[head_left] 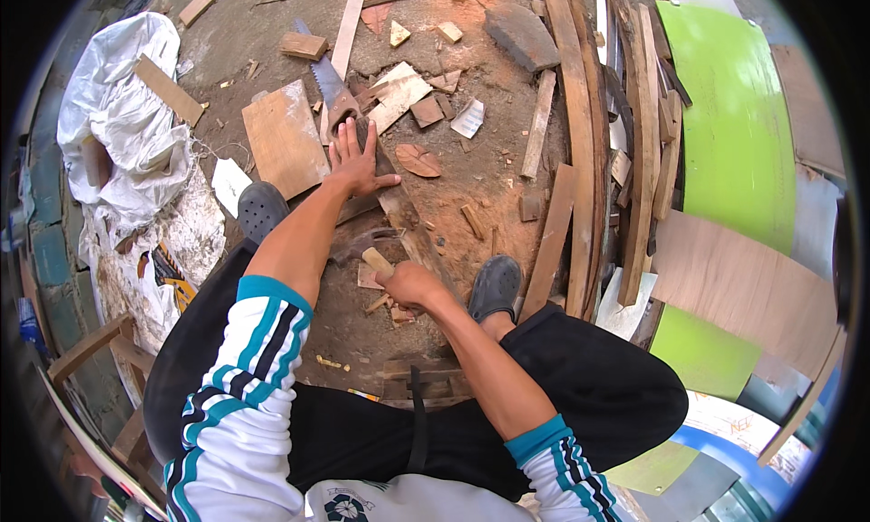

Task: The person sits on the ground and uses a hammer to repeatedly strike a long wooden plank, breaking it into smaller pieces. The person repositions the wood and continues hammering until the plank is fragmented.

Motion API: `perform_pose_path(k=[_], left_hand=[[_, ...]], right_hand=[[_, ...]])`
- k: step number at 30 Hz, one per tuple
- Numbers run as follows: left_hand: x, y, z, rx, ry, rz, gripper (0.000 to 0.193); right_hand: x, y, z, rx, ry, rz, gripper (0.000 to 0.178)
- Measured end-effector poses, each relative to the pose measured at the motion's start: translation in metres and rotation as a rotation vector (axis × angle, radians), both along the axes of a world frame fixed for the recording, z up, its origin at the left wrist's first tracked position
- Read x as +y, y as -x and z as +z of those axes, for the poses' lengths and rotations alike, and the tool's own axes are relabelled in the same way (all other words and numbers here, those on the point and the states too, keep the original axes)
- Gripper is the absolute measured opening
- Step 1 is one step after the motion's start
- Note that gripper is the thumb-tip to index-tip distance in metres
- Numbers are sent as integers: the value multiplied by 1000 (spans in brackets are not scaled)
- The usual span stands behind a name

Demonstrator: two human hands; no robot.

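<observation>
My left hand (356, 164) presses down with spread fingers on a dark, narrow wooden plank (405, 216) lying slantwise between my feet. Just beyond its fingertips is the wooden handle of a handsaw (341, 107), its toothed blade pointing away. My right hand (414, 286) is closed around a pale wooden handle (377, 261), close to the plank's near part. A dark, smeared shape lies beside that handle; whether it is the tool's head I cannot tell. Small wood scraps (370, 277) lie below the right hand. Left of my left hand rests a square board (284, 140).
Long timbers (580, 159) are stacked along the right, beside green sheets (729, 114) and a plywood panel (739, 268). A white sack (118, 114) lies at the left. A grey brick-like block (521, 37) and several offcuts are scattered ahead on the dirt.
</observation>
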State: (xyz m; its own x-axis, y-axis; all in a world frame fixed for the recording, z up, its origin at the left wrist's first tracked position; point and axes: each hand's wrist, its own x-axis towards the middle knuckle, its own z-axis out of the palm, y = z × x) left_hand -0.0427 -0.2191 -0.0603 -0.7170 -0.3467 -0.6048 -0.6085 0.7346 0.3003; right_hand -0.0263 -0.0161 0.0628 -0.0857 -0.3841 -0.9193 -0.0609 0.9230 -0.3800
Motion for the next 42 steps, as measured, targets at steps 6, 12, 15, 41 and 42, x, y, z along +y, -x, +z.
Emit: perform_pose_path(k=[6,12,15,41,42], left_hand=[[0,3,15,-53,-33,-21,143],[-2,4,17,-76,-27,-37,145],[-4,7,18,-74,-23,-49,144],[25,-17,28,-6,242,-25,115],[36,-17,34,-32,220,-57,107]], right_hand=[[27,5,-10,1,54,31,66],[33,-2,-3,-46,28,-134,68],[35,0,7,-12,40,-123,68],[-4,38,24,1,-118,296,46],[-2,48,23,-8,-154,301,44]])
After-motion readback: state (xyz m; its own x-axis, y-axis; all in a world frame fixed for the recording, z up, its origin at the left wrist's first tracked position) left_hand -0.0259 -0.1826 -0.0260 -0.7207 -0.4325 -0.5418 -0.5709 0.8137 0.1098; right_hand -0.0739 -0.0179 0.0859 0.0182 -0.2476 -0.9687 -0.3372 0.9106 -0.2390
